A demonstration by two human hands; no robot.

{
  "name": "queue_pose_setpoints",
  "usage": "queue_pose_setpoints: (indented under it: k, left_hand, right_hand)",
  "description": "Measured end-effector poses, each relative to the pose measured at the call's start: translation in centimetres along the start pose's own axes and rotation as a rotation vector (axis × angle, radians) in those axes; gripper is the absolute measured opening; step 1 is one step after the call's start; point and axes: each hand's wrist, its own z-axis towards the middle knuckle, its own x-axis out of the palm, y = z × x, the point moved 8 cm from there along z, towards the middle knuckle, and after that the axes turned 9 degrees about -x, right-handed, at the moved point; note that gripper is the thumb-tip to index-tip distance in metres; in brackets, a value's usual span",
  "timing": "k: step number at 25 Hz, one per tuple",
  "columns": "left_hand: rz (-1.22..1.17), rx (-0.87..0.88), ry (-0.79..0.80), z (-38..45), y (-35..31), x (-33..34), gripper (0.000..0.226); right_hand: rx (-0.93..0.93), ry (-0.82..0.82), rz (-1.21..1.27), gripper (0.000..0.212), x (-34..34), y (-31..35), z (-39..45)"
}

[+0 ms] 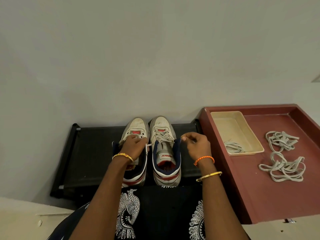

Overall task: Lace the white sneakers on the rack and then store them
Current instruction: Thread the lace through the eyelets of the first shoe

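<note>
Below, we look down on a low black rack (86, 153) with a fabric top and dark tube frame, set against a plain pale wall (121, 58) that fills the upper half of the view. Two white sneakers (150, 146) stand side by side on the rack, toes toward the wall, heels at its near edge. Our left hand (132, 145) rests over the throat of the left sneaker (136, 125), its grip curled round a white lace (148, 145); a short run of that lace shows just beside the knuckles, between the two shoes. Our right hand (194, 144) hovers at the right collar of the right sneaker (161, 125), fingertips pinched together, and we cannot tell whether a lace end is caught in that pinch, since the fingers cover it. The right sneaker already shows crossed lacing over its tongue. Just beside the rack on the right sits a dark red tray-like tabletop (242, 187) with a raised rim, cut off by the frame edge. On it a beige plastic tray (249, 134) holds one coiled lace, and two loose bundles of laces (282, 153) lie well apart from the shoes. A black garment with white print (166, 213) covers the foreground, hiding the rack's near rail, and the left hand hides the left shoe's eyelets.
</note>
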Motion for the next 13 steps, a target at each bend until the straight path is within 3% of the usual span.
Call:
queue_pose_setpoints:
  k: [2, 8, 11, 13]
  left_hand:
    - [0.007, 0.075, -0.024, 0.5, -0.7, -0.1, 0.021]
    - [-0.223, 0.046, -0.228, 0.4, 0.1, -1.4, 0.019]
    - [0.042, 0.162, -0.470, -2.4, -1.8, -2.1, 0.015]
    - [0.382, 0.253, -0.525, -4.3, -3.6, -1.1, 0.034]
  right_hand:
    - [-0.053, -0.074, -0.029, 0.011, -1.4, 0.8, -0.1]
    - [-0.122, -0.259, -0.005, 0.013, -2.6, 1.9, -0.3]
    - [-0.134, -0.319, 0.081, 0.016, -3.8, 2.1, -0.3]
    - [-0.116, -0.299, 0.085, 0.017, -3.8, 2.0, -0.5]
